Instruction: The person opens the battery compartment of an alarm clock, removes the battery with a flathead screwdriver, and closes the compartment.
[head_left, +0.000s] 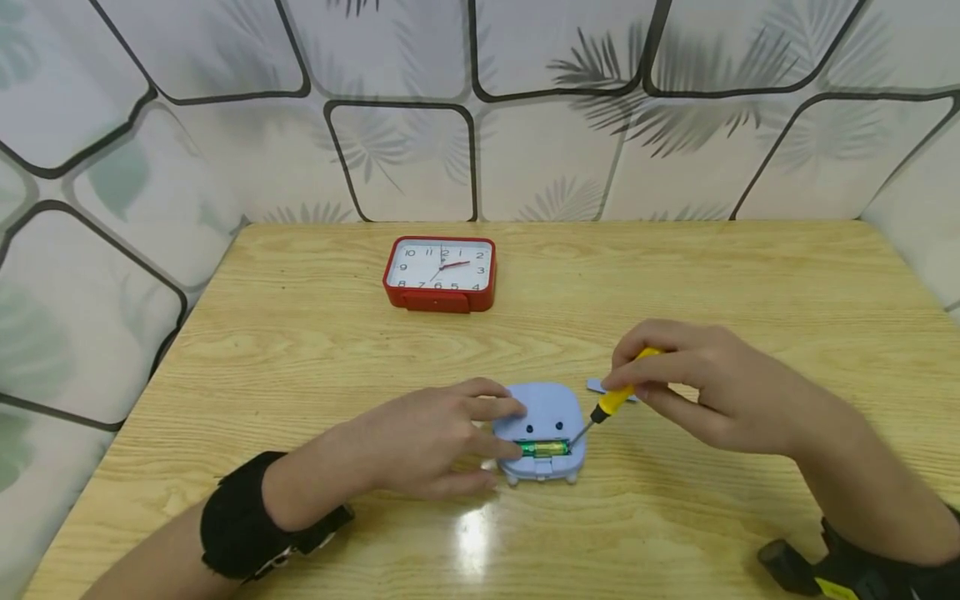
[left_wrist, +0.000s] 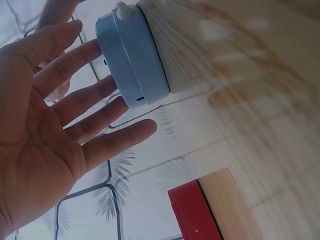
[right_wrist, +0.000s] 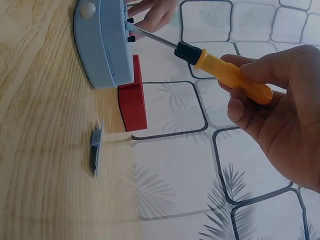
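A small light-blue clock (head_left: 542, 403) lies on the table with its back up and its battery slot uncovered. A green battery (head_left: 551, 449) sits in that slot. My left hand (head_left: 442, 433) rests its fairly straight fingertips on the clock's left side, and in the left wrist view the palm (left_wrist: 40, 135) faces the camera. My right hand (head_left: 712, 387) pinches the yellow handle of a screwdriver (head_left: 617, 401). The screwdriver's tip reaches into the right end of the slot, beside the battery. A blue battery cover (head_left: 596, 386) lies behind the screwdriver, partly hidden by the right hand.
A red alarm clock (head_left: 440, 275) lies face up farther back on the wooden table (head_left: 300, 333). Behind the table's back edge stands a wall (head_left: 405, 158) patterned with leaves and dark outlines. Black straps with cameras circle both wrists.
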